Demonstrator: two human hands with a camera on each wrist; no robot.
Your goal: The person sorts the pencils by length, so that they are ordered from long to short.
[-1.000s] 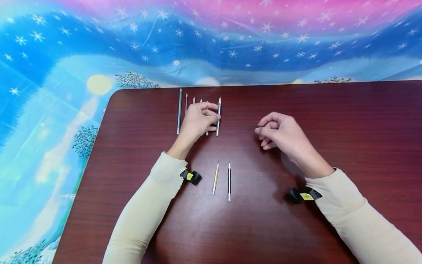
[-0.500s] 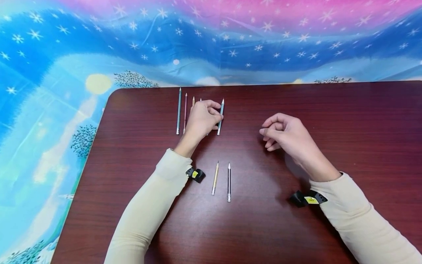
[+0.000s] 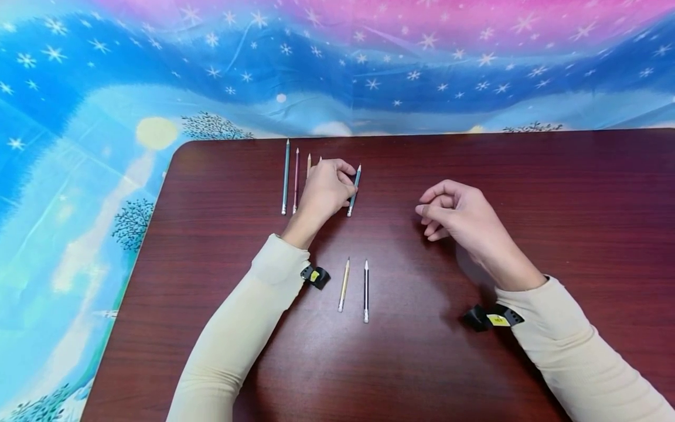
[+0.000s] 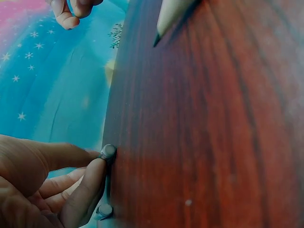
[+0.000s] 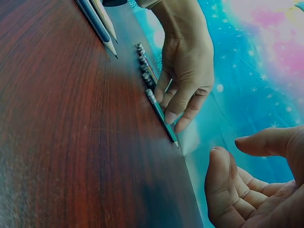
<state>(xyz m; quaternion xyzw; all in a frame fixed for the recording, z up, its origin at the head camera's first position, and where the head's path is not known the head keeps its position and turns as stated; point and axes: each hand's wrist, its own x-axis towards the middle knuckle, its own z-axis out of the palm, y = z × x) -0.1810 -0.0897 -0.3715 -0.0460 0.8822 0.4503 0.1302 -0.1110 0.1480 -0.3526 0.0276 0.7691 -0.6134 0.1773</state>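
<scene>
My left hand (image 3: 326, 189) pinches a green pencil (image 3: 358, 176) between thumb and fingers at the right end of a row of pencils. It lies tip away from me, leaning a little to the right; the right wrist view shows the pencil (image 5: 159, 112) low along the tabletop. Part of the row is hidden behind this hand, but a blue pencil (image 3: 286, 179), a dark red pencil (image 3: 296, 176) and a tan pencil tip (image 3: 309, 159) show to its left. Above the table on the right, my right hand (image 3: 461, 215) hovers with loosely bent fingers and holds nothing.
Closer to me on the dark red wooden table (image 3: 422, 363) lie a yellow pencil (image 3: 344, 286) and a black pencil (image 3: 366, 291), side by side. A snowflake-patterned cloth (image 3: 395, 70) hangs behind the far edge and down the left side.
The left hand has shifted slightly right, and the green pencil has gone from nearly straight to leaning right, its tip lower in view. The right hand moved slightly right, then stayed still.
</scene>
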